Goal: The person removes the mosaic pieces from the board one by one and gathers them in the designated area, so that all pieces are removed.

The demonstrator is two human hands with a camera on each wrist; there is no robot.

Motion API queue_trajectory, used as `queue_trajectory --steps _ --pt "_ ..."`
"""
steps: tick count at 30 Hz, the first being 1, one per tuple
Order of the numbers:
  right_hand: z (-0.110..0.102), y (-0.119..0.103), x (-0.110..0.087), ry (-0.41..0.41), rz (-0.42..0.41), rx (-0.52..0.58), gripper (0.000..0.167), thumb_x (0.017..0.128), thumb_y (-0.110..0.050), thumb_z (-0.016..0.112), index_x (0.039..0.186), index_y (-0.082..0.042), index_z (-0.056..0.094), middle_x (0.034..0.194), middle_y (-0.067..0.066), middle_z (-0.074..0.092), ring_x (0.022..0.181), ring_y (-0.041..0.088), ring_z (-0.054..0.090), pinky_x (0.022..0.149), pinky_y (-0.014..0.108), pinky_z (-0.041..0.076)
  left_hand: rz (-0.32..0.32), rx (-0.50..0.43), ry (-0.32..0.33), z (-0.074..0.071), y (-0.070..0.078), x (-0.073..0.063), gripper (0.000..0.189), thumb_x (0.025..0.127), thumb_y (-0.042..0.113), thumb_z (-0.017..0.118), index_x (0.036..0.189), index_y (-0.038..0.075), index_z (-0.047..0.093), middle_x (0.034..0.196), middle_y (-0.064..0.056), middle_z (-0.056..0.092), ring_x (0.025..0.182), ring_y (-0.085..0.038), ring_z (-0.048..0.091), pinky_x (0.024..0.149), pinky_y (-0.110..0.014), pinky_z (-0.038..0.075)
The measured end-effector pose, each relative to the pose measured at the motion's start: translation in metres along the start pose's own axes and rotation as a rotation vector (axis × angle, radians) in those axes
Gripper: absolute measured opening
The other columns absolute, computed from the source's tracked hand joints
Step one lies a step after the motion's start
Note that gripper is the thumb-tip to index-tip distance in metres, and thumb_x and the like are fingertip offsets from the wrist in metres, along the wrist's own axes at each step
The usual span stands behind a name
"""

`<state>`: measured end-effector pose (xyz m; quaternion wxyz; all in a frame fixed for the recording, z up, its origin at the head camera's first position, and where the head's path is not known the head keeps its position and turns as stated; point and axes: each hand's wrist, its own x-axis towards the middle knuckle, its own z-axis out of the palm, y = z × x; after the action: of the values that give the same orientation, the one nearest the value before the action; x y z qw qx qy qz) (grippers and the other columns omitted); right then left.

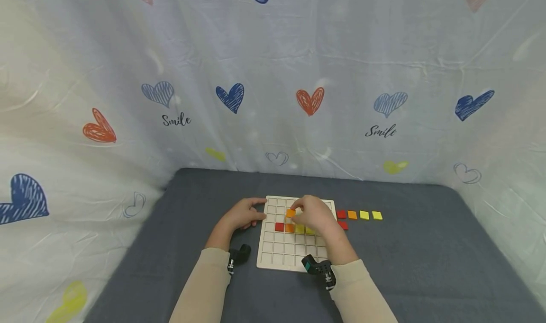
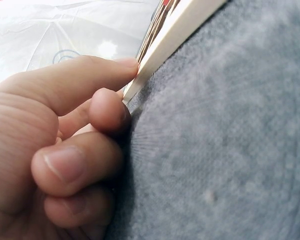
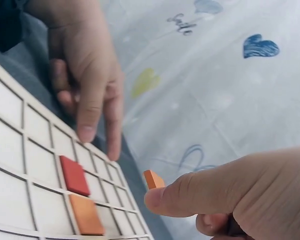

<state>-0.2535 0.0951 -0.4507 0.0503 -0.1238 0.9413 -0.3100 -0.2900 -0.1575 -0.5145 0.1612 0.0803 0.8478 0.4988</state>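
A pale wooden grid board (image 1: 277,259) lies on the dark cloth. My left hand (image 1: 242,215) is at its left side; the thumb and index finger touch the edge while the other fingers bend loosely, as the left wrist view shows. Above the board, my right hand (image 1: 316,215) pinches a small orange tile (image 3: 152,179) between thumb and fingers. Beneath it, one row of the grid holds a red tile (image 3: 75,175), another orange tile (image 3: 87,215) beside it, and yellow tiles (image 1: 300,229) partly covered by the right hand.
Right of the board, a row of loose tiles runs from red (image 1: 341,214) through orange (image 1: 351,215) to two yellow ones (image 1: 364,215). Another red tile (image 1: 343,225) sits just below that row. A curtain printed with hearts (image 1: 310,101) hangs behind the table.
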Motion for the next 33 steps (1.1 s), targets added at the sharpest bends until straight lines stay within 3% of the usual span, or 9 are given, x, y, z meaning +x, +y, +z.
queue_trajectory --steps 15,23,28,33 --pt "-0.058 0.022 -0.021 0.071 -0.027 0.074 0.027 0.093 -0.012 0.075 0.12 -0.012 0.075 0.093 0.007 0.05 0.086 0.025 0.045 0.068 0.041 0.037 -0.005 -0.004 0.004 0.001 0.002 -0.001 0.06 0.094 0.02 0.076 0.15 0.018 0.055 0.059 -0.007 0.061 0.037 -0.013 0.034 0.04 -0.03 0.036" --pt "-0.078 0.042 -0.03 0.069 0.018 0.083 0.029 0.094 -0.01 0.072 0.123 -0.009 0.073 0.099 0.009 0.057 0.075 0.023 0.05 0.064 0.037 0.043 -0.014 -0.002 0.007 0.002 0.001 -0.001 0.06 0.094 0.02 0.077 0.15 0.018 0.055 0.059 -0.007 0.061 0.037 -0.012 0.034 0.04 -0.029 0.037" --pt "-0.086 0.058 -0.034 0.081 0.083 0.085 0.032 0.094 -0.012 0.073 0.126 -0.007 0.071 0.116 0.015 0.066 0.096 0.03 0.063 0.075 0.043 0.053 -0.006 -0.004 0.016 0.002 0.0 -0.001 0.06 0.094 0.019 0.077 0.15 0.017 0.056 0.059 -0.007 0.061 0.037 -0.012 0.033 0.04 -0.029 0.037" --pt "-0.093 0.074 -0.039 0.079 0.128 0.086 0.035 0.094 -0.013 0.072 0.127 -0.003 0.069 0.118 0.019 0.066 0.105 0.035 0.061 0.084 0.051 0.051 -0.007 -0.002 0.021 0.002 0.0 0.0 0.06 0.094 0.019 0.077 0.15 0.018 0.056 0.059 -0.007 0.061 0.036 -0.012 0.033 0.04 -0.029 0.037"
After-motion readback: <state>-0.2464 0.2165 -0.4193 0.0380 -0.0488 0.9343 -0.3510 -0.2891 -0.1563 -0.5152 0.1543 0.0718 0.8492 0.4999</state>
